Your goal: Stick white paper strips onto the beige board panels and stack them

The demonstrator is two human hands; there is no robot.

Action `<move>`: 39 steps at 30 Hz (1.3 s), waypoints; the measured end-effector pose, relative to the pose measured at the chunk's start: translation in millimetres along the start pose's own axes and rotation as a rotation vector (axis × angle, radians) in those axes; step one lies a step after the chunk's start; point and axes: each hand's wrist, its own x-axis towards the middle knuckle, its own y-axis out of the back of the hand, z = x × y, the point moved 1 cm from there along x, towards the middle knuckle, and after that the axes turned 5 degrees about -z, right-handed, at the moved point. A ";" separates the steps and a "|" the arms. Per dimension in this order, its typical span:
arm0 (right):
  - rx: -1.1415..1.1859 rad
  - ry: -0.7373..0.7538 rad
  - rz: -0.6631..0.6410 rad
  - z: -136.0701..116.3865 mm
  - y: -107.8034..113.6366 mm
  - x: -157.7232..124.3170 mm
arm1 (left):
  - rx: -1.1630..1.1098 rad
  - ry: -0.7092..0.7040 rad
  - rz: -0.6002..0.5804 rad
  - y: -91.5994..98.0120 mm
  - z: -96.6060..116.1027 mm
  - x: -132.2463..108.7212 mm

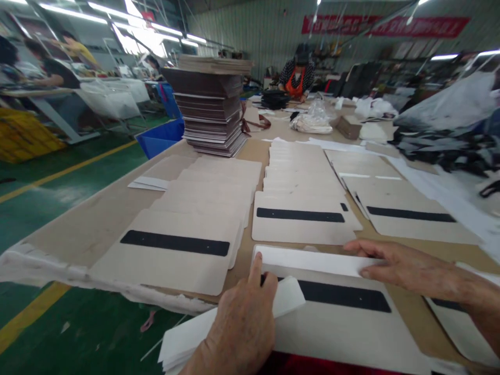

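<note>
A beige panel point(336, 330) with a black strip point(339, 296) across it lies right in front of me. Along its far edge lies a white strip point(308, 259). My right hand point(390, 265) has the right end of that strip between thumb and fingers. My left hand point(246, 317) is closed around a bundle of white strips point(191, 333), which juts out on both sides of it. Its index fingertip presses on the left end of the single strip. The palm side of my left hand is hidden.
Overlapping beige panels lie in rows at left point(175, 271), middle point(300, 232) and right point(417, 224). A tall stack of dark sheets point(211, 112) stands at the table's far left, near a blue bin point(162, 138). Dark scraps point(449, 148) are heaped at right. A person in an orange apron point(295, 83) works opposite.
</note>
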 end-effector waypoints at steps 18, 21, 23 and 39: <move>0.337 -0.221 0.533 45.1 -59.1 -30.4 | 0.221 0.013 0.029 -15.9 -8.3 7.2; 0.236 -0.250 0.565 40.3 -55.1 -23.4 | 0.208 0.006 0.055 -17.9 -10.5 6.8; 0.160 -0.266 0.574 35.3 -52.4 -19.5 | 0.192 0.011 0.058 -17.9 -11.1 7.0; -0.249 -0.293 0.477 19.6 -46.2 -10.1 | 0.185 -0.001 0.021 -15.2 -10.0 9.2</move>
